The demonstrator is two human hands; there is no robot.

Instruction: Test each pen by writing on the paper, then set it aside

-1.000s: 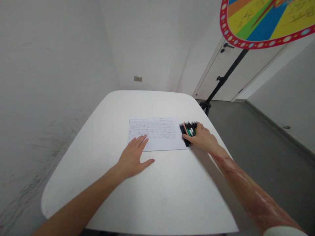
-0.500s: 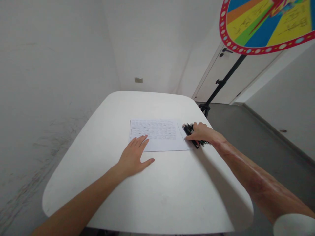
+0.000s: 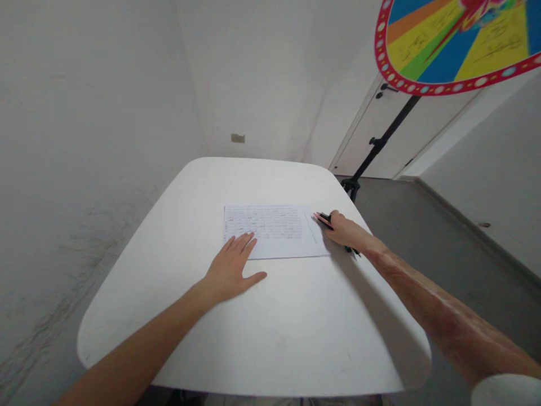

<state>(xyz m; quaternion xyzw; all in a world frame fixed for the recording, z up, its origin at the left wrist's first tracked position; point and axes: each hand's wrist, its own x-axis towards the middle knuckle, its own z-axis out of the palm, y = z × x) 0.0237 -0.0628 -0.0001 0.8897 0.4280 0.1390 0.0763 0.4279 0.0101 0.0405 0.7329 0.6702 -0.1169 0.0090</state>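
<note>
A sheet of paper (image 3: 283, 248) covered with lines of handwriting lies on the white table. My left hand (image 3: 231, 266) rests flat over its lower left corner, fingers stretched and thumb spread. At the paper's right side, my right hand (image 3: 344, 231) is closed around a bundle of pens (image 3: 324, 220). Their dark and pinkish ends stick out past the fingers to the left, and other ends show below the hand. The middle of the bundle is hidden by the hand.
The white table (image 3: 270, 338) has rounded corners. Beyond its right edge stands a colourful prize wheel (image 3: 448, 73) on a black tripod pole (image 3: 386, 135). A white door (image 3: 372, 152) is behind it, and walls rise at the left and back.
My right hand has closed more tightly around the pens, so fewer of them show and the bundle looks narrower. My left hand has stayed in place on the paper.
</note>
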